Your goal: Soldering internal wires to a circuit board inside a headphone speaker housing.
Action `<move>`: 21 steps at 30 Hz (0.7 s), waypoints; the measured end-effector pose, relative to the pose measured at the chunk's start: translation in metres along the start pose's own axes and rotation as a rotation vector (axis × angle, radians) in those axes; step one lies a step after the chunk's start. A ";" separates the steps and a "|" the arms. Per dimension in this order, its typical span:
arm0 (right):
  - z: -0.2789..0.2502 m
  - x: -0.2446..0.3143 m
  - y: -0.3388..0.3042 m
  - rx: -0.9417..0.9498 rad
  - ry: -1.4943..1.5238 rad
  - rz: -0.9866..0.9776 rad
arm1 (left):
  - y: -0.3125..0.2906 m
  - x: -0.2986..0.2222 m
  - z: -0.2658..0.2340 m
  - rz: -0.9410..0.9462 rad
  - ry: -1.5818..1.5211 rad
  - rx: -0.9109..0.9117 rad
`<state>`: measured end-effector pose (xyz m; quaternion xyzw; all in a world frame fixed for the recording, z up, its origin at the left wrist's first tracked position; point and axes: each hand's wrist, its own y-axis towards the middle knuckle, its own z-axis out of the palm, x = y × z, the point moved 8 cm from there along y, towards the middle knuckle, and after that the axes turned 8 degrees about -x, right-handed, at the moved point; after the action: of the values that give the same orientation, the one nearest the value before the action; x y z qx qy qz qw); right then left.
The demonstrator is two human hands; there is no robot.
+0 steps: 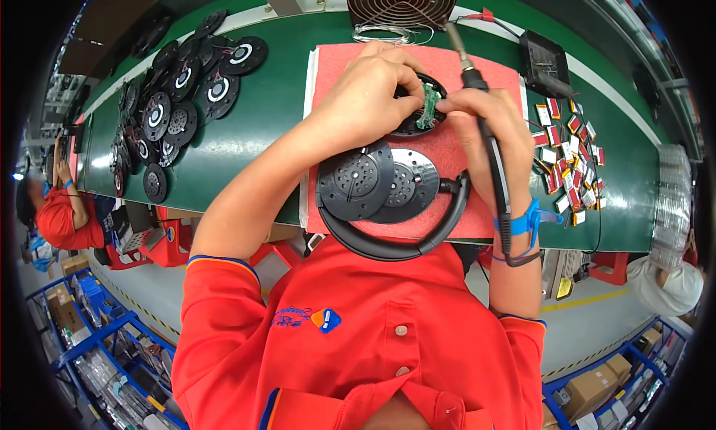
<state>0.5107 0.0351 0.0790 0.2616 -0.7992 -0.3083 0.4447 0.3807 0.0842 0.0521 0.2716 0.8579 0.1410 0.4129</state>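
Observation:
My left hand (377,94) curls its fingers over a black headphone ear cup (409,126) on the pink mat. Inside the cup a green circuit board (429,105) shows. A soldering iron (488,143) lies along my right hand (488,124), its metal tip pointing away from me, clear of the board. The right fingertips reach the board's right side; what they pinch there, if anything, is too small to make out. Nearer to me sit two round black perforated speaker plates (335,184), partly overlapping, beside the curved headphone headband (421,247). A blue strap (528,220) circles my right wrist.
A heap of black speaker plates (179,124) covers the green bench at left. Several small battery packs (570,161) lie scattered at right. Beyond the mat (492,68) stand a fan (403,5) and a black tray (543,57). Another person (63,214) works at far left.

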 end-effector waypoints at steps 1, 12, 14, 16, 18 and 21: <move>-0.007 -0.003 0.000 -0.090 0.061 0.010 | 0.000 -0.001 0.001 -0.003 -0.002 0.004; -0.041 0.013 -0.002 -0.184 0.094 -0.109 | -0.001 -0.012 0.003 0.083 0.164 0.006; -0.041 0.010 -0.003 -0.164 0.140 -0.076 | -0.001 -0.012 0.004 0.082 0.176 0.001; -0.038 0.008 -0.002 -0.151 0.195 -0.023 | -0.001 -0.013 0.005 0.082 0.186 -0.003; -0.034 0.012 -0.001 -0.105 0.164 -0.028 | -0.001 -0.014 0.005 0.099 0.218 -0.022; -0.029 0.013 -0.001 -0.056 0.132 -0.019 | 0.000 -0.018 0.005 0.117 0.236 -0.038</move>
<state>0.5305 0.0178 0.0975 0.2763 -0.7567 -0.3166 0.5009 0.3938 0.0735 0.0600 0.2947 0.8805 0.2119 0.3051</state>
